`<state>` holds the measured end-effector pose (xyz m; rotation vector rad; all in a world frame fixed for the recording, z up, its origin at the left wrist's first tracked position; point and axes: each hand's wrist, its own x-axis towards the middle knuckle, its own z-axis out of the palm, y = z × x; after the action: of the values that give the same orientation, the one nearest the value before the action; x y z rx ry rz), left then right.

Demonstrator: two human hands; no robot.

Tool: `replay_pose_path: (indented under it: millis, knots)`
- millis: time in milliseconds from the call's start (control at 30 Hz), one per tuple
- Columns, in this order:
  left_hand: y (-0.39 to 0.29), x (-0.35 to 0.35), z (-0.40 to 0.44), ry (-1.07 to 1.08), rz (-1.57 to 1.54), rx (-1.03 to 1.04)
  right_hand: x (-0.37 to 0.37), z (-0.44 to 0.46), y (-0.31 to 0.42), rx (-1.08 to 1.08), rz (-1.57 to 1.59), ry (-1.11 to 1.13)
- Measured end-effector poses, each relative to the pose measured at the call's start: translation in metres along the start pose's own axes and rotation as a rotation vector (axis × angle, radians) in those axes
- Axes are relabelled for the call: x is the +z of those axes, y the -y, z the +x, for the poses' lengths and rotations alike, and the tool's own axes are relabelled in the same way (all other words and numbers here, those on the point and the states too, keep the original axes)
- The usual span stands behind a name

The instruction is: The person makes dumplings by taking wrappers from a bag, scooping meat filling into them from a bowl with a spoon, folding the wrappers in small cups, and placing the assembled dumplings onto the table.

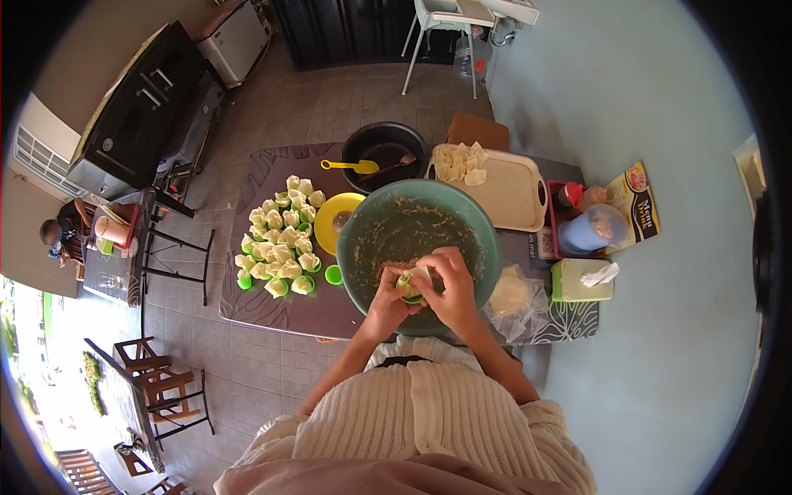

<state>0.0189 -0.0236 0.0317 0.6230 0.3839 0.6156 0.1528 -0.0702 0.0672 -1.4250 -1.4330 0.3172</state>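
Over the near part of a large green basin [487, 210], my left hand [389, 304] holds a small green cup [410, 299] with a pale wrapper in it. My right hand [450, 295] pinches the wrapper's edge at the top of the cup. Bits of filling cling to the basin's inner wall. Left of the basin stand many green cups with folded pale wrappers [285, 239], close together. An empty-looking green cup [333, 275] stands between them and the basin. Pale wrapper sheets [460, 162] lie on a cream tray [511, 194] behind the basin.
Around the basin are a yellow plate [327, 227], a black bowl [384, 132] with a yellow scoop [361, 167], a plastic bag [521, 307], a tissue box [569, 282] and a blue container [587, 231]. A person [56, 233] is at another table far left.
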Motion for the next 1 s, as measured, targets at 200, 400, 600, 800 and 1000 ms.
replay_pose_path:
  millis: [200,400,600,800,1000]
  knots:
    - [0.007,-0.002,0.004,-0.006,0.070,0.003,0.008,-0.008,-0.011,0.265,0.040,-0.030]
    - [0.012,-0.011,0.000,-0.044,0.697,0.197,0.015,-0.013,-0.013,0.230,0.061,-0.092]
    - [0.017,-0.021,0.006,-0.281,0.392,0.099,0.009,-0.013,-0.006,0.219,0.039,0.026]
    - [0.020,-0.039,0.006,-0.253,0.336,0.254,0.004,-0.015,-0.009,0.295,0.174,-0.013]
    - [-0.006,-0.073,-0.009,-0.472,0.162,0.331,-0.003,-0.031,-0.026,0.418,0.193,0.060]
